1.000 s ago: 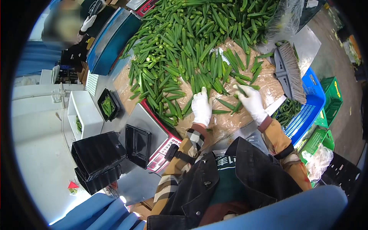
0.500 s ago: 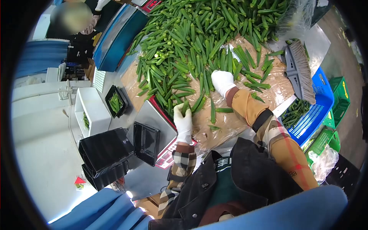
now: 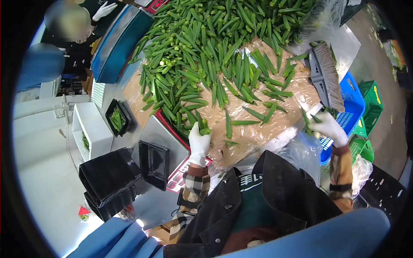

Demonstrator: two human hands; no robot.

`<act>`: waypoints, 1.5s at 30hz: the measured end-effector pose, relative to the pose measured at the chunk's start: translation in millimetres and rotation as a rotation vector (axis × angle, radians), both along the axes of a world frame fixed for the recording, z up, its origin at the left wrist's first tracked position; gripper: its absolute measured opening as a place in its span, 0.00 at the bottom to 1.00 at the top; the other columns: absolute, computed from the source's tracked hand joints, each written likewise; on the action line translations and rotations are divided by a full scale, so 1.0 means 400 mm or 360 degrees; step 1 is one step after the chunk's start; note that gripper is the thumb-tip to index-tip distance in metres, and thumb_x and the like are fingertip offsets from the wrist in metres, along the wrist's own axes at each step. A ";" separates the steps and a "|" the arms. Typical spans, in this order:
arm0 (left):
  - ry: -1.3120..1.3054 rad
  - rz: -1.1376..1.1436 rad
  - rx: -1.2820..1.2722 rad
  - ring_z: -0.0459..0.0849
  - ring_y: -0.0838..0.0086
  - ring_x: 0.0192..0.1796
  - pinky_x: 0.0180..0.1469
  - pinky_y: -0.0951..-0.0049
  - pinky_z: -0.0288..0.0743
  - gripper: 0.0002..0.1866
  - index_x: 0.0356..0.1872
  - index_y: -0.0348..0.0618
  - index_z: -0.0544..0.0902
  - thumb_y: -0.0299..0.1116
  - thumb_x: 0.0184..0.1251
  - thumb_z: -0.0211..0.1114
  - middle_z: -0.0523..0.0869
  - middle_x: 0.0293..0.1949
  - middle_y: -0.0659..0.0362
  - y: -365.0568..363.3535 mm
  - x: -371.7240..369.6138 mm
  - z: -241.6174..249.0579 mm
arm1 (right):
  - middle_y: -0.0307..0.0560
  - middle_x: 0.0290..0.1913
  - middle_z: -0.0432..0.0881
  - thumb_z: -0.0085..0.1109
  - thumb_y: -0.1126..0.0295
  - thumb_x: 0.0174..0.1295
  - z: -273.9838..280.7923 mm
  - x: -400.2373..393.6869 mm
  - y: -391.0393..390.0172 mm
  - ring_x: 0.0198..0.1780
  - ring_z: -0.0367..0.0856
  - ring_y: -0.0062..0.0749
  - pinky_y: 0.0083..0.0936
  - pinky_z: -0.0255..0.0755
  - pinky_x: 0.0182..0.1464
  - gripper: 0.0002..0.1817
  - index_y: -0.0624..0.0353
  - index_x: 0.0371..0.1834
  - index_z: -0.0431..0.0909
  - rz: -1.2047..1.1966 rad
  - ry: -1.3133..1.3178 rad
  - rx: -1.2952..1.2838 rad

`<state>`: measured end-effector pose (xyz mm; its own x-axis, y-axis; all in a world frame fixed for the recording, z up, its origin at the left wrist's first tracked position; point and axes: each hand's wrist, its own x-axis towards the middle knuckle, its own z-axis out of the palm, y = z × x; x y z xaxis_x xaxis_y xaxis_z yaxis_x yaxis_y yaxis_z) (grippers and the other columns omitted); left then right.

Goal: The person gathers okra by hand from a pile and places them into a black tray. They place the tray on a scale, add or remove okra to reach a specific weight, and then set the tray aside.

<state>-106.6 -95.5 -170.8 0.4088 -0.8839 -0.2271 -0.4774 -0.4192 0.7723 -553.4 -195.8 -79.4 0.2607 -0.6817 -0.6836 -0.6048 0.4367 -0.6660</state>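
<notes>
A large heap of green okra (image 3: 202, 47) covers the far part of the table. In a white glove, my left hand (image 3: 199, 145) is closed around okra pods (image 3: 204, 129) at the near edge of the heap, beside the scale (image 3: 161, 127). My right hand (image 3: 330, 130), also gloved, is at the table's right side over the blue crate (image 3: 352, 101), closed on a few okra pods (image 3: 306, 122). A black plastic tray (image 3: 154, 165) sits on the scale's metal plate.
Left of the scale are stacked black trays (image 3: 107, 174), a tray holding okra (image 3: 118, 118) and a white bin (image 3: 91, 131). A grey brush head (image 3: 327, 77) lies at the table's right edge, near green crates (image 3: 371, 101). Another person's gloved hand (image 3: 104, 10) shows at top left.
My right hand has moved from the heap to the right and nearer me, over the blue crate, with okra pods in it. My left hand stays by the scale with okra.
</notes>
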 end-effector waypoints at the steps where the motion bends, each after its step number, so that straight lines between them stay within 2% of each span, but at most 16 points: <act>1: 0.0056 0.0000 -0.0024 0.83 0.73 0.36 0.42 0.70 0.78 0.16 0.46 0.39 0.81 0.26 0.56 0.72 0.85 0.32 0.59 0.002 -0.022 0.009 | 0.41 0.22 0.84 0.66 0.67 0.56 -0.073 -0.112 0.047 0.21 0.78 0.22 0.25 0.75 0.30 0.10 0.64 0.35 0.86 0.0088 0.0166 -0.0184; 2: 0.0109 -0.0001 -0.0048 0.81 0.79 0.35 0.41 0.73 0.78 0.14 0.45 0.38 0.81 0.26 0.58 0.73 0.84 0.31 0.62 0.003 -0.045 0.010 | 0.46 0.22 0.84 0.65 0.67 0.57 -0.013 -0.104 0.068 0.22 0.82 0.29 0.27 0.77 0.32 0.10 0.62 0.36 0.87 -0.0025 0.0662 -0.0137; 4: -0.0115 -0.0208 -0.0074 0.87 0.61 0.37 0.41 0.66 0.79 0.18 0.45 0.38 0.80 0.31 0.55 0.75 0.86 0.34 0.52 -0.001 -0.096 -0.027 | 0.50 0.28 0.86 0.63 0.71 0.58 -0.005 -0.049 0.079 0.28 0.86 0.36 0.27 0.78 0.35 0.09 0.59 0.39 0.88 -0.0104 0.0730 -0.0307; 6: -0.0743 -0.0432 -0.0240 0.84 0.49 0.41 0.46 0.57 0.77 0.21 0.47 0.40 0.78 0.32 0.53 0.75 0.84 0.35 0.48 -0.012 -0.144 -0.081 | 0.51 0.36 0.87 0.63 0.73 0.57 -0.116 0.022 0.092 0.39 0.87 0.38 0.30 0.78 0.42 0.12 0.56 0.44 0.87 -0.0033 0.0291 -0.1136; 8: -0.0638 -0.0314 0.0060 0.81 0.46 0.44 0.47 0.54 0.75 0.21 0.44 0.42 0.76 0.34 0.51 0.75 0.82 0.38 0.47 -0.027 -0.176 -0.085 | 0.49 0.54 0.82 0.62 0.77 0.58 -0.177 0.219 0.066 0.55 0.80 0.44 0.32 0.75 0.56 0.20 0.56 0.56 0.82 0.0359 0.0045 -0.1538; 10: -0.0448 -0.0188 0.0214 0.81 0.47 0.45 0.47 0.54 0.76 0.20 0.41 0.42 0.76 0.34 0.50 0.75 0.82 0.40 0.46 -0.029 -0.174 -0.017 | 0.46 0.51 0.82 0.65 0.76 0.53 -0.208 0.318 0.051 0.53 0.78 0.44 0.36 0.75 0.53 0.17 0.55 0.49 0.84 0.0605 0.0363 -0.1775; 14: -0.0580 -0.0339 -0.0429 0.79 0.51 0.48 0.50 0.57 0.74 0.25 0.52 0.44 0.78 0.32 0.50 0.75 0.81 0.44 0.49 -0.006 -0.149 0.017 | 0.46 0.42 0.80 0.68 0.73 0.48 -0.223 0.326 0.029 0.48 0.78 0.43 0.37 0.75 0.48 0.15 0.54 0.41 0.81 0.0638 0.0544 -0.1610; 17: -0.0729 -0.0672 -0.0246 0.78 0.54 0.51 0.50 0.60 0.73 0.27 0.53 0.47 0.80 0.30 0.46 0.74 0.81 0.46 0.52 -0.007 -0.178 0.056 | 0.46 0.42 0.80 0.71 0.69 0.45 -0.147 0.274 0.037 0.48 0.78 0.44 0.36 0.76 0.47 0.19 0.54 0.42 0.79 0.0372 0.0452 -0.1545; 20: -0.0779 -0.0939 -0.0448 0.78 0.55 0.52 0.54 0.59 0.71 0.19 0.48 0.47 0.81 0.30 0.50 0.68 0.81 0.47 0.53 -0.037 -0.244 0.029 | 0.47 0.41 0.80 0.72 0.70 0.44 -0.224 0.271 0.023 0.46 0.79 0.44 0.37 0.77 0.45 0.19 0.54 0.42 0.79 0.0418 0.0561 -0.1546; 23: -0.1238 -0.1278 -0.0181 0.78 0.56 0.51 0.53 0.59 0.72 0.22 0.46 0.45 0.78 0.25 0.44 0.68 0.81 0.43 0.53 -0.060 -0.285 -0.045 | 0.48 0.41 0.79 0.70 0.70 0.46 -0.309 0.303 0.026 0.47 0.78 0.46 0.37 0.77 0.45 0.20 0.56 0.46 0.79 0.0556 0.0738 -0.1453; 26: -0.1218 -0.1251 -0.0070 0.79 0.60 0.47 0.53 0.61 0.73 0.16 0.46 0.45 0.78 0.27 0.53 0.62 0.80 0.41 0.55 -0.079 -0.287 -0.016 | 0.51 0.42 0.77 0.69 0.68 0.47 -0.222 0.297 0.027 0.49 0.77 0.47 0.38 0.76 0.49 0.21 0.58 0.47 0.79 0.0519 0.0668 -0.1373; 30: -0.1117 -0.1307 -0.0257 0.78 0.57 0.51 0.53 0.61 0.73 0.27 0.58 0.41 0.76 0.25 0.51 0.63 0.80 0.44 0.53 -0.125 -0.297 0.047 | 0.46 0.44 0.78 0.69 0.67 0.47 -0.193 0.273 -0.028 0.50 0.77 0.44 0.36 0.77 0.43 0.22 0.56 0.48 0.78 0.0314 0.0633 -0.1645; 32: -0.1111 -0.1416 -0.0369 0.76 0.58 0.55 0.54 0.60 0.73 0.25 0.59 0.41 0.76 0.26 0.57 0.59 0.79 0.49 0.51 -0.152 -0.318 0.021 | 0.47 0.46 0.78 0.70 0.68 0.46 -0.225 0.272 -0.071 0.51 0.76 0.44 0.36 0.77 0.44 0.23 0.56 0.49 0.78 0.0369 0.0678 -0.1751; 34: -0.1258 -0.1439 -0.0547 0.77 0.57 0.54 0.56 0.59 0.73 0.31 0.59 0.44 0.78 0.25 0.46 0.67 0.81 0.49 0.51 -0.173 -0.334 -0.041 | 0.47 0.43 0.80 0.71 0.68 0.45 -0.261 0.283 -0.097 0.49 0.78 0.45 0.38 0.77 0.46 0.25 0.56 0.50 0.77 0.0497 0.0912 -0.1576; 37: -0.1250 -0.1461 -0.0272 0.77 0.56 0.55 0.57 0.59 0.73 0.28 0.56 0.43 0.80 0.28 0.47 0.68 0.82 0.50 0.51 -0.166 -0.328 -0.060 | 0.48 0.41 0.81 0.72 0.67 0.44 -0.280 0.272 -0.109 0.48 0.79 0.46 0.39 0.77 0.48 0.26 0.56 0.50 0.77 0.0424 0.0976 -0.1472; 45: -0.0229 -0.0752 -0.0123 0.80 0.46 0.55 0.61 0.57 0.74 0.24 0.50 0.39 0.83 0.32 0.49 0.73 0.84 0.47 0.41 -0.077 -0.291 -0.022 | 0.50 0.46 0.81 0.72 0.64 0.46 -0.182 0.294 -0.142 0.53 0.78 0.44 0.38 0.77 0.52 0.27 0.57 0.52 0.79 0.0168 0.0792 -0.1391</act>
